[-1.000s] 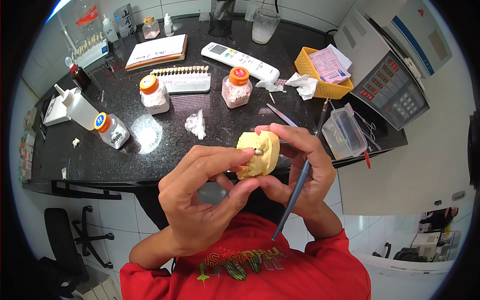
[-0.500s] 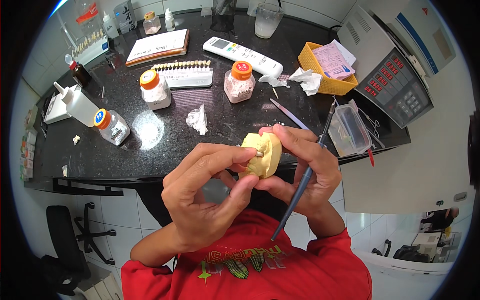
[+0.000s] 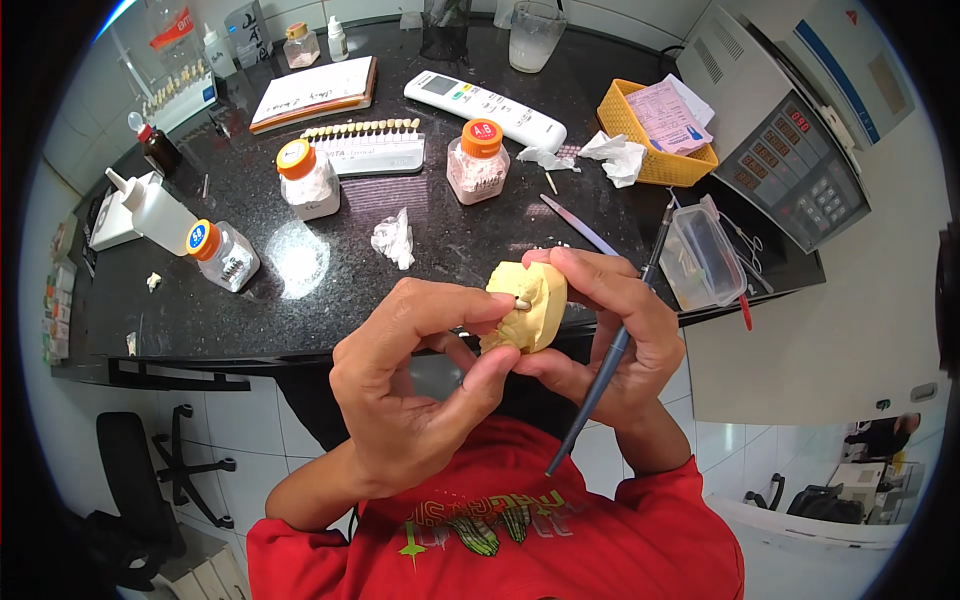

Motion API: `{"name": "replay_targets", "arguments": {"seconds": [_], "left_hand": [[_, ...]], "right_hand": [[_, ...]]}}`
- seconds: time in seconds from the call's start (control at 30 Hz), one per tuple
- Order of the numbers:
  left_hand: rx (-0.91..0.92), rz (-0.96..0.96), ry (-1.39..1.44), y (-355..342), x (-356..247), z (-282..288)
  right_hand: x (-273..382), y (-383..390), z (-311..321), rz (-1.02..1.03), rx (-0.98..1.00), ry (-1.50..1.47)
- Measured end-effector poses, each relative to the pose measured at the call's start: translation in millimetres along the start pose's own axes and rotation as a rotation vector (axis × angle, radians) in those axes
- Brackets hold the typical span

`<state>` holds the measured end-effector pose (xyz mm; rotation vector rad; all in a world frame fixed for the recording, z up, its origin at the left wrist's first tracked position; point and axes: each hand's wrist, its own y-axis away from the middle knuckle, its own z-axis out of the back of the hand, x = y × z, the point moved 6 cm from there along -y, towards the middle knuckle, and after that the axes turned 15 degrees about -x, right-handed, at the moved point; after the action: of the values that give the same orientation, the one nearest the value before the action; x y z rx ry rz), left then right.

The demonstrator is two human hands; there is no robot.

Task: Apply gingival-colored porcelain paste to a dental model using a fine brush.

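A yellow plaster dental model [image 3: 545,318] is held up between both hands, in front of the counter's near edge. My left hand [image 3: 385,375] has its index fingertip at a small whitish tooth crown [image 3: 522,304] on the model. Its thumb presses the lower edge of the plaster. My right hand [image 3: 645,340] grips the model's right side with thumb and fingertips. A slim dark-handled brush [image 3: 590,400] also rests in that hand, slanting across it with its tip up toward the far right. The left hand's other fingers are partly hidden behind.
Powder jars with orange lids [image 3: 310,185] [image 3: 478,170] and a blue-topped one [image 3: 225,258] stand on the black counter [image 3: 340,310]. Around them are a tooth shade guide [image 3: 380,155], a remote control [image 3: 485,110], crumpled tissue [image 3: 393,240], a yellow basket [image 3: 650,150] and a clear plastic box [image 3: 700,260].
The model and both hands have shifted very slightly to the right. My left index fingertip has moved a little at the crown. The grips stay the same.
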<state>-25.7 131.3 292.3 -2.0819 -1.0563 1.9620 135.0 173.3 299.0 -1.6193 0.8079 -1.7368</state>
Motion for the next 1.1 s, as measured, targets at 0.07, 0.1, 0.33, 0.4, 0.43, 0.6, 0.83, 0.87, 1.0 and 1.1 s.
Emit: {"name": "replay_targets", "arguments": {"seconds": [0.07,0.1,0.33,0.4,0.43,0.6,0.83,0.87,1.0,1.1], "left_hand": [[0.016,-0.024,-0.017,0,0,-1],[0.015,-0.034,-0.025,0,0,-1],[0.003,-0.028,-0.027,3,0,-1],[-0.014,-0.013,-0.024,3,0,-2],[-0.029,0.002,-0.019,3,0,-2],[0.04,-0.076,-0.12,5,4,1],[0.051,0.481,0.359,6,10,-6],[0.103,0.56,0.336,7,9,-8],[0.089,0.479,0.295,6,13,-8],[0.018,0.423,0.236,4,15,-4]], "right_hand": [[0,0,0,0.012,-0.004,-0.013],[0,0,0,0.011,-0.005,-0.013],[3,0,0,0.096,0.019,-0.012],[3,0,0,0.099,0.023,-0.015],[2,0,0,0.096,0.023,-0.006],[-5,3,-1,-0.073,0.061,-0.076],[-25,7,-7,-0.382,0.09,-0.555],[-25,6,-8,-0.383,0.102,-0.581],[-22,2,-5,-0.319,0.141,-0.381],[-22,7,-8,-0.45,0.169,-0.397]]}}
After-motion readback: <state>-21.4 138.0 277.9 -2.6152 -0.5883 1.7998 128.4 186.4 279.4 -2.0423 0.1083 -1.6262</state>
